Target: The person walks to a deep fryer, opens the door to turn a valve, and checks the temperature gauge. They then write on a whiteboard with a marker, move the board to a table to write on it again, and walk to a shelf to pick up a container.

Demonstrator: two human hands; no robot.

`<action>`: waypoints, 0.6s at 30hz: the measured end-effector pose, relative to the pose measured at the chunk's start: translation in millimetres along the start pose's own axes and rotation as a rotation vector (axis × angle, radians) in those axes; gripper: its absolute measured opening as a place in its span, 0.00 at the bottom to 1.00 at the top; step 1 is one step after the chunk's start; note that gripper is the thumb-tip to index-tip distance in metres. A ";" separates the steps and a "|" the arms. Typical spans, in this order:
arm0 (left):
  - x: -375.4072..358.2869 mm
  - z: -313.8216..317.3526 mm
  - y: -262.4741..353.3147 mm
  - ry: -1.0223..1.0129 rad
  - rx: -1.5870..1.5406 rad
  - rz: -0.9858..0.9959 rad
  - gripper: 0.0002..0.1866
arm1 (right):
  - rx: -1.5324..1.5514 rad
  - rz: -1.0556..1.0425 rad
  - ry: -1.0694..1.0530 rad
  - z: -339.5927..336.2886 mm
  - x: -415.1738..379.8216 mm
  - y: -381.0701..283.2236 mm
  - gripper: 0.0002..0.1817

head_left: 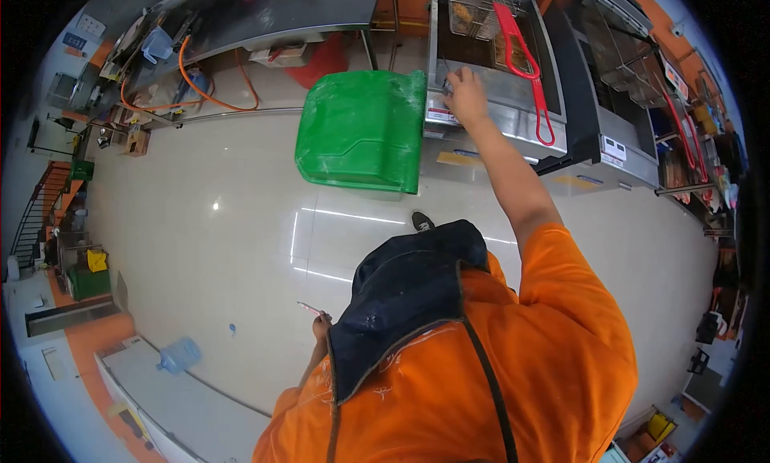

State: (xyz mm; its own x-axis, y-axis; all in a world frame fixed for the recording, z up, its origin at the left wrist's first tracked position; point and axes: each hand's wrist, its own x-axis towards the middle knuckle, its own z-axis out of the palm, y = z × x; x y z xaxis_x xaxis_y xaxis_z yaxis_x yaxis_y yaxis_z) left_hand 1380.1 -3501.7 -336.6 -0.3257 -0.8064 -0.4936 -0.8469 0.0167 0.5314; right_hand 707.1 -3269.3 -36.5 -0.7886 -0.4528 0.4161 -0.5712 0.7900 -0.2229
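My right hand (465, 93) reaches to the front left corner of a steel fryer (501, 130), its fingers curled on something small at the top edge that I cannot make out. Just right of it, two red-handled wire baskets (480, 20) rest over the fryer with fried pieces in them. My left hand (322, 325) hangs low by the dark apron (409, 283), closed around a thin, pale, pen-like stick (308, 307).
A green lidded bin (361, 130) stands against the fryer's left side. Further left is a steel table (281, 14) with orange hoses below. A second fryer (622, 134) stands at the right. A blue water bottle (180, 355) is at the lower left.
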 end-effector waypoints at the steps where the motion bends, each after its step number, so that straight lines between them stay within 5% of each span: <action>1: 0.7 -0.7 -7.0 -0.029 0.058 0.046 0.28 | 0.005 -0.054 0.026 5.0 -0.3 3.8 0.25; 6: 2.4 -4.2 -19.2 -0.074 0.104 0.002 0.28 | 0.216 -0.248 0.085 6.6 -0.3 5.7 0.24; 13: 9.8 -7.7 0.2 0.023 0.083 0.040 0.28 | 0.342 -0.246 0.014 7.2 5.6 6.3 0.27; 18: -5.5 -18.9 47.2 -0.037 -0.211 -0.072 0.27 | 0.343 -0.198 0.017 8.5 7.5 6.0 0.27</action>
State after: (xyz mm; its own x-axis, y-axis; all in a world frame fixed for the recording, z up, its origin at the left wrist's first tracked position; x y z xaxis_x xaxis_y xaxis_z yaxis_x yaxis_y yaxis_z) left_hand 1349.9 -3507.7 -295.9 -0.2859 -0.7787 -0.5585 -0.7632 -0.1674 0.6241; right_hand 695.8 -3271.5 -42.2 -0.6530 -0.5736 0.4945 -0.7573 0.5025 -0.4171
